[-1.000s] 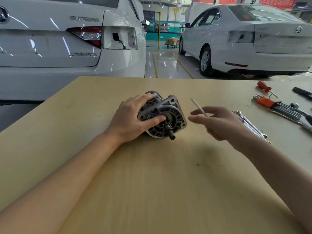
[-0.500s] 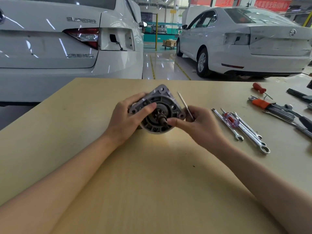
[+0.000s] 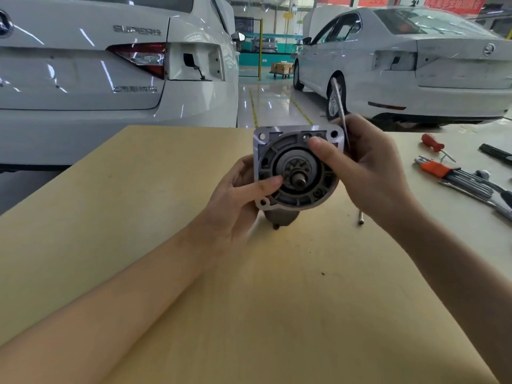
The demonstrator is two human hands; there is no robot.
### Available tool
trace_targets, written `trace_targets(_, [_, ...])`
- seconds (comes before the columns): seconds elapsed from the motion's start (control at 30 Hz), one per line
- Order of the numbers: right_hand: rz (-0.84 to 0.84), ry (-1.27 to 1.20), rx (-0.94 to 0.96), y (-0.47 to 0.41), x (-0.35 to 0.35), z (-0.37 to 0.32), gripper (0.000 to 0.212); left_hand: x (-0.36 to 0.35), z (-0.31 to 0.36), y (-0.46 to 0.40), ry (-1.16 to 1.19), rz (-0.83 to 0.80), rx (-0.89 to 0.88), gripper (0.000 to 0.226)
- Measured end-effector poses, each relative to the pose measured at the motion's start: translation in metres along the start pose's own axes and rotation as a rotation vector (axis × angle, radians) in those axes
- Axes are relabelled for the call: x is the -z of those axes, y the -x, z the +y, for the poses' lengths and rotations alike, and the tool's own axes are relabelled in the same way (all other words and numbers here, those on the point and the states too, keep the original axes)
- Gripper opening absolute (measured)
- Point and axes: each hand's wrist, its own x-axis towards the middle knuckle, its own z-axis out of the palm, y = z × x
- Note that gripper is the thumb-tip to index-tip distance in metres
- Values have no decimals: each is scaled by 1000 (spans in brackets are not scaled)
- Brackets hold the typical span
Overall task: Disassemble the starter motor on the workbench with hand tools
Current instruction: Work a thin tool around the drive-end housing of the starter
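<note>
Metal starter motor (image 3: 297, 173) now lifted | left hand (image 3: 238, 200), right hand (image 3: 368, 173) grip it

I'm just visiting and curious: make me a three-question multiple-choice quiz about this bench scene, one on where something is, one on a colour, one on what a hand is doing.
1. Where does the loose bolt lie?
A. On the bench, right of the starter motor
B. Inside a car boot
C. On the floor

2. What colour is the screwdriver handle at the far right?
A. Blue
B. Red
C. Green

3. What is the left hand doing?
A. Resting flat on the bench
B. Holding a wrench
C. Holding the starter motor up

Answers:
1. A, it lies on the bench below the right hand.
2. B, the handle is plainly red.
3. C, its thumb lies on the motor's face.
</note>
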Motion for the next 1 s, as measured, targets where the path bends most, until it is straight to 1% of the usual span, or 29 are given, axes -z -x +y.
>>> trace_targets(0.07, [-88, 220, 85, -12, 1, -7, 24, 7, 1, 0, -8, -67, 16, 66])
trace_targets(0.13, [-236, 442, 164, -24, 0, -13, 32, 13, 3, 0, -93, -82, 50, 64])
trace_targets(0.2, [-354, 546, 195, -35, -4, -18, 35, 22, 9, 0, -193, -66, 90, 60])
trace_targets(0.27, [-435, 568, 202, -46, -9, -23, 35, 33, 25, -1, -263, -76, 107, 56])
trace_targets(0.3, [-481, 580, 205, -51, -12, -25, 36, 39, 34, -1, -271, -79, 99, 63])
trace_targets(0.37, [-572, 628, 227, -59, -21, -28, 44, 48, 52, -1, -249, -73, 73, 90])
trace_targets(0.4, [-615, 655, 247, -61, -27, -30, 46, 48, 57, -1, -245, -73, 63, 96])
trace_targets(0.43, [-656, 671, 269, -62, -34, -31, 44, 48, 60, -1, -262, -79, 56, 91])
trace_targets(0.53, [-772, 640, 280, -60, -52, -33, 32, 46, 59, -1, -336, -122, 42, 56])
trace_targets(0.57, [-792, 629, 280, -60, -56, -32, 30, 48, 58, 0, -341, -141, 34, 48])
trace_targets(0.63, [-806, 634, 297, -59, -63, -30, 31, 52, 58, 1, -343, -141, 24, 36])
trace_targets(0.73, [-806, 644, 305, -59, -70, -24, 29, 57, 51, 2, -381, -19, -4, 24])
trace_targets(0.8, [-803, 652, 304, -59, -69, -17, 30, 53, 42, 1, -426, 18, -24, 22])
trace_targets(0.87, [-782, 607, 255, -56, -62, -7, 33, 47, 34, 0, -458, 54, -75, 24])
trace_targets(0.9, [-744, 523, 197, -52, -58, -3, 35, 44, 30, -1, -460, 81, -97, 27])
trace_targets(0.93, [-665, 397, 132, -49, -52, 0, 38, 40, 26, -2, -464, 110, -111, 32])
trace_targets(0.97, [-548, 242, 67, -45, -45, 5, 39, 37, 22, -2, -470, 134, -123, 36])
trace_targets(1.0, [-404, 74, -14, -43, -37, 9, 35, 34, 19, -2, -470, 152, -133, 37])
